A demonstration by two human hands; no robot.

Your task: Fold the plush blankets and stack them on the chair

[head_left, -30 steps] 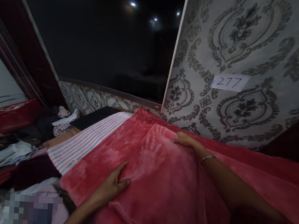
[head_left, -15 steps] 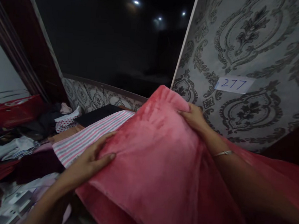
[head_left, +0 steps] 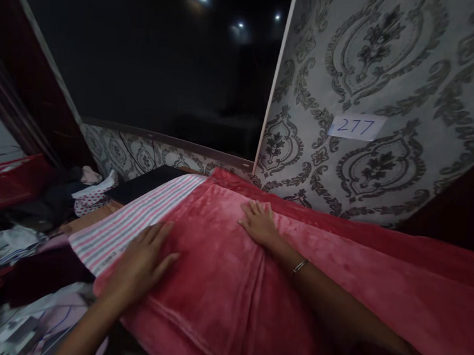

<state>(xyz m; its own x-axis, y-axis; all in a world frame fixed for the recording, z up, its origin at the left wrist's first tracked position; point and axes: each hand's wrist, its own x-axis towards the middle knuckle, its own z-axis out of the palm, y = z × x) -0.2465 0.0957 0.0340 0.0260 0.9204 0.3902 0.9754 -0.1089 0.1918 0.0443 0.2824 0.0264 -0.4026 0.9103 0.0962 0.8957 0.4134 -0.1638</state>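
A soft red fleece blanket lies spread over the surface in front of me. My left hand rests flat on its near left corner, fingers spread, close to the edge. My right hand lies palm down farther back on the blanket, a thin bracelet on the wrist. Neither hand grips the cloth. A pink, grey and white striped cloth lies under the blanket's left edge.
A patterned grey wall with a paper label reading 277 stands right behind the blanket. A large dark panel fills the back left. Heaped clothes and a red bag lie at the left.
Half a second ago both hands held a folded part of the blanket lifted; now it lies flat and both hands press on it with open palms.
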